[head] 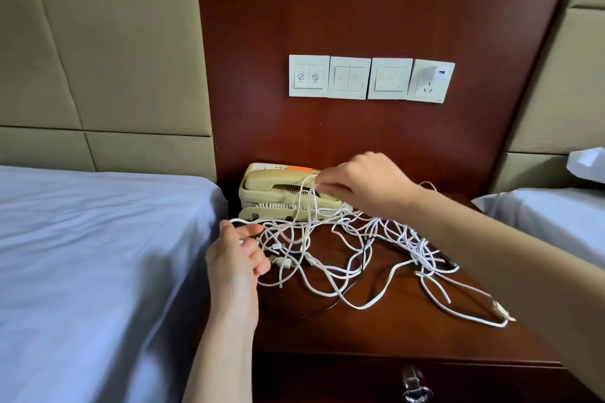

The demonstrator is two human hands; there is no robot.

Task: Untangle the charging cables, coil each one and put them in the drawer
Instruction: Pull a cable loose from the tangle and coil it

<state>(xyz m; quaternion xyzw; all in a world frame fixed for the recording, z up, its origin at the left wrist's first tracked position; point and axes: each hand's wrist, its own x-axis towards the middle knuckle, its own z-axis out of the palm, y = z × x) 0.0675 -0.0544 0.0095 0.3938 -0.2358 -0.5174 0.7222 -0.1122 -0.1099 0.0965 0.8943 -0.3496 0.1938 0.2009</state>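
Observation:
A tangle of white charging cables sprawls across the top of the dark wooden nightstand. My left hand grips a cable loop at the tangle's left edge, beside the bed. My right hand is raised over the phone and pinches strands that hang down into the pile. White plugs lie loose near my left hand and at the right front. The drawer under the top is closed, with a metal handle at the bottom of the view.
A beige desk phone stands at the back of the nightstand, partly under the cables. Beds with white sheets flank it, left and right. Wall switches and a socket with a charger sit above.

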